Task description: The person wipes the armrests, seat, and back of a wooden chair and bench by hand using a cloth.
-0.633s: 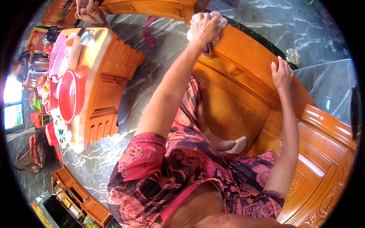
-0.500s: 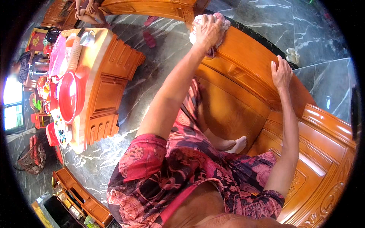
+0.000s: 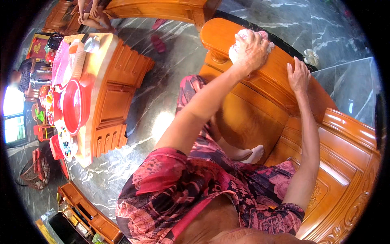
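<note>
With its fingers bent over it, my left hand point(image 3: 252, 53) presses a crumpled white-and-pink cloth point(image 3: 234, 53) onto the top of a broad wooden armrest point(image 3: 219, 35). The cloth shows around the fingers; its underside is hidden. Farther right, my right hand point(image 3: 300, 78) lies at the outer edge of the same armrest, holding nothing, its fingers stretched out. The armrest belongs to a glossy orange-brown wooden bench, whose seat point(image 3: 254, 107) lies below my arms. One leg, with a pale sock point(image 3: 255, 154) on the foot, is folded on that seat.
On the left stands a wooden table point(image 3: 106, 61) bearing a red basin point(image 3: 72, 107), a cup point(image 3: 92, 44) and a pink basket. Another person's hands point(image 3: 94, 11) show at the upper left. Pink slippers point(image 3: 157, 44) lie on the marble floor; a white object point(image 3: 311, 57) sits beyond the armrest.
My left hand has slid the cloth rightward and slightly nearer along the armrest, uncovering its rounded left end. My right hand has stayed almost in place.
</note>
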Tool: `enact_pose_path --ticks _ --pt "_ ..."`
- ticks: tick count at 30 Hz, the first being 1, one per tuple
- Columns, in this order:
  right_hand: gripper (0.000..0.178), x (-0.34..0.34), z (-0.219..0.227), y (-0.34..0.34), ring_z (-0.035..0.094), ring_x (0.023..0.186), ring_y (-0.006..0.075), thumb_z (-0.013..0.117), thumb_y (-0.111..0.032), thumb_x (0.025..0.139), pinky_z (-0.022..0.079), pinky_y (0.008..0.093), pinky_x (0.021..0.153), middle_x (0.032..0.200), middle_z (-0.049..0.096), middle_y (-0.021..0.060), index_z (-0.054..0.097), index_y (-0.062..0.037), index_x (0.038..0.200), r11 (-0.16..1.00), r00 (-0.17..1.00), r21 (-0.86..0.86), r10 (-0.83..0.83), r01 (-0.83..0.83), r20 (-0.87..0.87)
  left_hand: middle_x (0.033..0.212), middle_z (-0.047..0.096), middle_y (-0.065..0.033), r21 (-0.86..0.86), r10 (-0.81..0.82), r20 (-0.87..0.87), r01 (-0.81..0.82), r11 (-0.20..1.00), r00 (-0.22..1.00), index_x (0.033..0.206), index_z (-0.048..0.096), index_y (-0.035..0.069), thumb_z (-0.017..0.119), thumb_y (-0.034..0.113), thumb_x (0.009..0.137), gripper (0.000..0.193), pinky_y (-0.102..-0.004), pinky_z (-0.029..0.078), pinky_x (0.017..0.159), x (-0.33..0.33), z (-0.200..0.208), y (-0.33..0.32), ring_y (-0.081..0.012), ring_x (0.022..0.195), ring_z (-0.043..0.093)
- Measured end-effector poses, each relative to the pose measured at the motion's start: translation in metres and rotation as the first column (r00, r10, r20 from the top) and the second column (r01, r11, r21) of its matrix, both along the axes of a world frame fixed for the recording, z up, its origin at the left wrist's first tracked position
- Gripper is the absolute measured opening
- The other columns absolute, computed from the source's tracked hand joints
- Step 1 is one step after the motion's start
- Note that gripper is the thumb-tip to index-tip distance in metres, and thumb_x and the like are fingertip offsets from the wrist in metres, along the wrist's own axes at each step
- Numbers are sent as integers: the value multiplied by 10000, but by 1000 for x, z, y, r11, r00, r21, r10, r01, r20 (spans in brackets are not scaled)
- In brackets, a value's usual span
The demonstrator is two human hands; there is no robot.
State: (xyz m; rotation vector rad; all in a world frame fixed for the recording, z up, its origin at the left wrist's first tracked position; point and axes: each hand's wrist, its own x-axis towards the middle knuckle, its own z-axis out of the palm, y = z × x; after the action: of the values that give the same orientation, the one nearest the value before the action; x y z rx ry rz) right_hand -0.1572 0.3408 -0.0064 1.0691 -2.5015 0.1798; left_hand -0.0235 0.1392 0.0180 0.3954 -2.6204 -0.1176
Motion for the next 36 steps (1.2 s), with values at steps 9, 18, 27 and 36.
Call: enact_pose_path --ticks 9,18,27,36 --pt "432 5 6 -4 532 1146 321 545 -382 926 378 517 971 1186 588 118 525 -108 1260 999 999 -24 28 -27 39 1331 458 -187 98 -122 -16 123 988 992 1366 443 99 525 382 893 558 -754 260 947 -16 0 40 -381 1304 349" --pt "490 -2 8 6 531 1130 342 567 -361 915 396 503 955 1183 571 164 493 -59 1294 989 995 -143 54 -42 83 1195 570 -159 141 57 -300 -14 990 952 1190 580 81 612 339 857 422 -506 369 962 3 15 -55 -337 1151 504" --pt "533 21 29 -6 502 1151 373 590 -345 905 416 470 963 1264 489 224 468 -57 1337 942 977 -259 204 -214 -63 1145 556 -310 327 405 65 -403 855 912 1257 466 63 466 463 938 512 -538 481 845 36 -12 -125 -485 1028 570" --pt "934 72 32 -78 351 1294 436 686 -616 737 317 629 1003 1394 341 282 318 -122 1439 948 933 -187 293 -256 211 1117 599 -244 422 479 11 -439 794 878 1069 559 -11 459 409 946 449 -502 481 856 32 -14 -124 -425 1012 591"
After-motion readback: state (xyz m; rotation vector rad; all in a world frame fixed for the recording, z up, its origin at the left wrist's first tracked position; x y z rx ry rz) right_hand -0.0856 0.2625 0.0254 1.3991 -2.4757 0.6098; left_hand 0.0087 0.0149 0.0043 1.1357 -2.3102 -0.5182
